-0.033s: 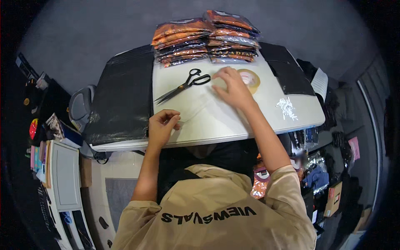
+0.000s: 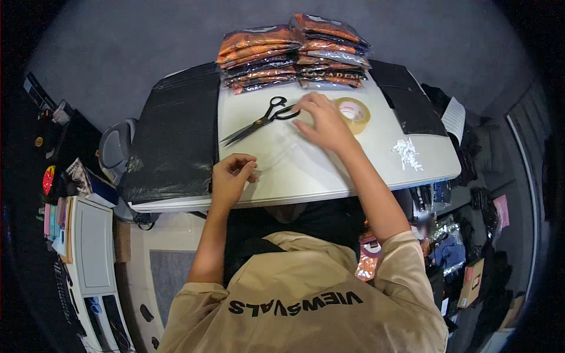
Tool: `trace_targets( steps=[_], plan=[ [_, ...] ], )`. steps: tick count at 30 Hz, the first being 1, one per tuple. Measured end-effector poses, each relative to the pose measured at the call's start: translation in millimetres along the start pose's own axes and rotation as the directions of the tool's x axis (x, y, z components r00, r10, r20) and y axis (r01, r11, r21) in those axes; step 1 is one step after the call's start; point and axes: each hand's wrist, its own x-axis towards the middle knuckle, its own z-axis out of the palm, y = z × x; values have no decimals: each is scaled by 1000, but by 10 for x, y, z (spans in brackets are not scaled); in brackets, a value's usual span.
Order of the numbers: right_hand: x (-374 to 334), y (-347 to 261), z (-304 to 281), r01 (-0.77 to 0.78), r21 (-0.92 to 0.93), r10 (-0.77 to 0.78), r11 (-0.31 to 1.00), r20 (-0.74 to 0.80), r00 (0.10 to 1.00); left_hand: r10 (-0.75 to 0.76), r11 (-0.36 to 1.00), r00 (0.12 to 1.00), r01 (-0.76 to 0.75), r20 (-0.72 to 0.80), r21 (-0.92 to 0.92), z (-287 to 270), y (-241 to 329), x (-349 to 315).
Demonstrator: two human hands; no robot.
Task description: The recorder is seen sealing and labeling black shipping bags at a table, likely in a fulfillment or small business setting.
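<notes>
My left hand (image 2: 233, 179) is closed near the table's front edge, thumb and fingers pinching a thin clear strip (image 2: 273, 163). The strip runs faintly across the white top toward the right; its far end is hard to make out. My right hand (image 2: 322, 120) hovers past the middle, thumb and fingers apart with a gap between them, fingertips slightly blurred. Its fingers are nearest the black handle of the scissors (image 2: 262, 122), whose blades point to the near left. Just right of that hand lies a roll of clear tape (image 2: 360, 124).
Two stacks of bagged orange and black garments, left (image 2: 258, 57) and right (image 2: 331, 52), stand at the far edge. Black plastic packages cover the table's left (image 2: 170, 132) and right (image 2: 412, 106) sides. Small white slips (image 2: 406, 154) lie on the right.
My right hand has moved slightly left, its fingertips now closer to the scissors' handle. My left hand holds its place.
</notes>
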Motion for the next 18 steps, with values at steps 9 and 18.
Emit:
trace_targets(
  steps=[9,18],
  plan=[
    [855,2,818,207,-22,-151,978,609,778,-30,997,998,33,-53,63,86,-26,-8],
    [998,130,784,232,121,-262,965,494,829,-1,998,999,3,-35,63,72,-21,3]
  ],
)
